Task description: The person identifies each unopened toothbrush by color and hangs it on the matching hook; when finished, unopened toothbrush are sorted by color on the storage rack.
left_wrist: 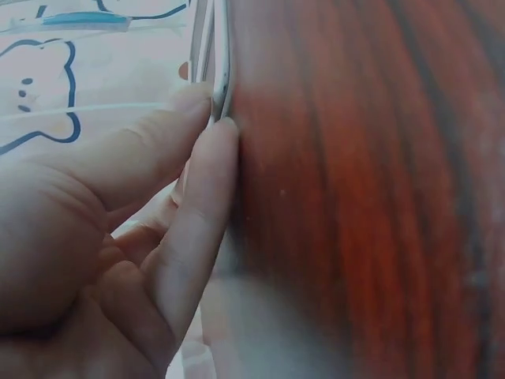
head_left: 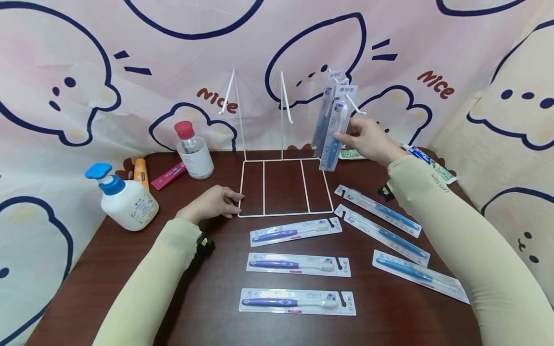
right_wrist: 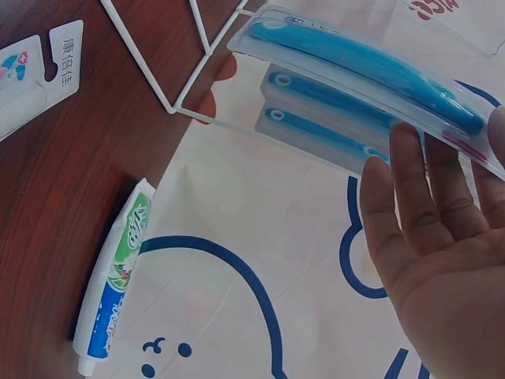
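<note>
A white wire rack [head_left: 263, 187] with upright hooked arms stands on the table. My right hand [head_left: 368, 139] pinches the edge of a packaged blue toothbrush [head_left: 334, 129], which hangs upright at the rack's right hook [head_left: 357, 106]. Behind it hang more blue toothbrush packs [head_left: 321, 122]; the right wrist view shows two blue handles [right_wrist: 323, 93] beyond the held pack. At the rack's front left corner, my left hand [head_left: 214, 204] pinches the base wire [left_wrist: 222, 59] between thumb and finger. The left and middle hooks [head_left: 285, 98] carry nothing.
Three purple toothbrush packs [head_left: 277, 264] lie in front of the rack, three blue ones [head_left: 385, 235] at the right. A pump bottle [head_left: 130, 206], an orange tube [head_left: 141, 173], a pink tube [head_left: 169, 176] and a red-capped bottle [head_left: 196, 156] stand left; toothpaste [head_left: 433, 163] lies back right.
</note>
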`<state>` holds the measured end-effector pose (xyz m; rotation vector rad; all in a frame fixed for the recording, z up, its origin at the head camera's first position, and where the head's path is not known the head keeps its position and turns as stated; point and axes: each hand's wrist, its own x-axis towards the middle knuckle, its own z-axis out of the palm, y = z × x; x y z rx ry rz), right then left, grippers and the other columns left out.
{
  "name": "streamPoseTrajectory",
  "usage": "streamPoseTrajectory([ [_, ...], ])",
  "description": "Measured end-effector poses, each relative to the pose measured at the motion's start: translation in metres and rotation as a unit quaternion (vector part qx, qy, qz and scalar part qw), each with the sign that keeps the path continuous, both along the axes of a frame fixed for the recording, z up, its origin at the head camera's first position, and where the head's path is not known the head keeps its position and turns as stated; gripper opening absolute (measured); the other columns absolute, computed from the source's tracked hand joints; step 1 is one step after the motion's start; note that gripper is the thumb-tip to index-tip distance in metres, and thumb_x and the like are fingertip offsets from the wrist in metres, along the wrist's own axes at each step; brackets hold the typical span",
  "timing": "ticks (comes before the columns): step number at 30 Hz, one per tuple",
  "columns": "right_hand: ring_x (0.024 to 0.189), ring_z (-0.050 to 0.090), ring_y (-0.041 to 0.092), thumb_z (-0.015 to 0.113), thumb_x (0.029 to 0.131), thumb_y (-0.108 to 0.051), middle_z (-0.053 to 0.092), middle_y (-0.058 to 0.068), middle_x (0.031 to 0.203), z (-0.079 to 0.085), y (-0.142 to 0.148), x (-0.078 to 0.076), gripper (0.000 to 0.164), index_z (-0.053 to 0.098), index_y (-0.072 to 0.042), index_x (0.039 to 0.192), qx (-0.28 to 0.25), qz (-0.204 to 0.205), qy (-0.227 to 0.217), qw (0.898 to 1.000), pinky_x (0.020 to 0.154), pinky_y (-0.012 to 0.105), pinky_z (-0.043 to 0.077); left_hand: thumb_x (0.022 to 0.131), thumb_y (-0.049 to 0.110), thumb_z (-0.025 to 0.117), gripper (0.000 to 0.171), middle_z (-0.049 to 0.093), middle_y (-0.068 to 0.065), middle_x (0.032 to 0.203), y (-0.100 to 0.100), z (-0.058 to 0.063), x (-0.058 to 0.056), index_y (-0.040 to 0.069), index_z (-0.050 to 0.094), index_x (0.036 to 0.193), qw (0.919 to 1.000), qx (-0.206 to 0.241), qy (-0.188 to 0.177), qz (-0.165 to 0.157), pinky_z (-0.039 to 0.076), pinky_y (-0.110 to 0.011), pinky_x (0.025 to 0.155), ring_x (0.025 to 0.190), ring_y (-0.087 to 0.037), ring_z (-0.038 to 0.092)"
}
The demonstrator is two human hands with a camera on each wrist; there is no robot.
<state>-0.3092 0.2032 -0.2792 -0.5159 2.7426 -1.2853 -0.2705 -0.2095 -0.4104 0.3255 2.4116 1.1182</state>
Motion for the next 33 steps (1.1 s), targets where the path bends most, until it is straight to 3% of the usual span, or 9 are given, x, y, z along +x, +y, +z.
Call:
streamPoseTrajectory([
  [14,0.108,0.056,0.023,0.058,0.085,-0.045,0.052,0.007,0.129,-0.005,-0.005,0.002,0.060,0.044,-0.017,0.136,-0.003,-0.001,-0.012,1.000,0.087,0.041,0.045,0.076,0.006,0.073,0.046,0.058,-0.016,0.097,-0.005,-0.011,0.005,0.001,0.059,0.120,0.9987,0.050,-0.009,0.000,0.053,-0.033,0.066,0.076,-0.021,0.065],
  [22,0.107,0.056,0.021,0.059,0.084,-0.048,0.055,0.005,0.123,-0.005,0.000,0.001,0.062,0.043,-0.019,0.135,0.008,-0.002,-0.008,1.000,0.087,0.042,0.045,0.076,0.007,0.074,0.048,0.056,-0.017,0.098,-0.007,-0.010,0.006,0.003,0.059,0.121,0.9990,0.045,-0.005,0.008,0.053,-0.033,0.067,0.074,-0.022,0.065],
  [27,0.108,0.053,0.025,0.060,0.086,-0.043,0.057,0.006,0.116,-0.009,0.033,0.014,0.050,0.051,-0.017,0.128,0.117,0.015,0.004,0.993,0.089,0.047,0.041,0.075,0.009,0.075,0.048,0.058,-0.015,0.099,-0.007,-0.004,0.005,0.006,0.060,0.121,0.9995,0.028,0.006,0.013,0.053,-0.031,0.067,0.072,-0.021,0.065],
  [33,0.094,0.059,0.024,0.065,0.086,-0.030,0.063,0.006,0.106,-0.053,0.081,0.051,0.037,0.061,-0.009,0.116,0.298,0.057,-0.032,0.952,0.080,0.047,0.046,0.076,0.013,0.074,0.047,0.060,-0.012,0.099,-0.003,-0.005,0.000,0.008,0.060,0.121,0.9996,0.016,0.023,-0.010,0.052,-0.030,0.068,0.073,-0.021,0.065],
])
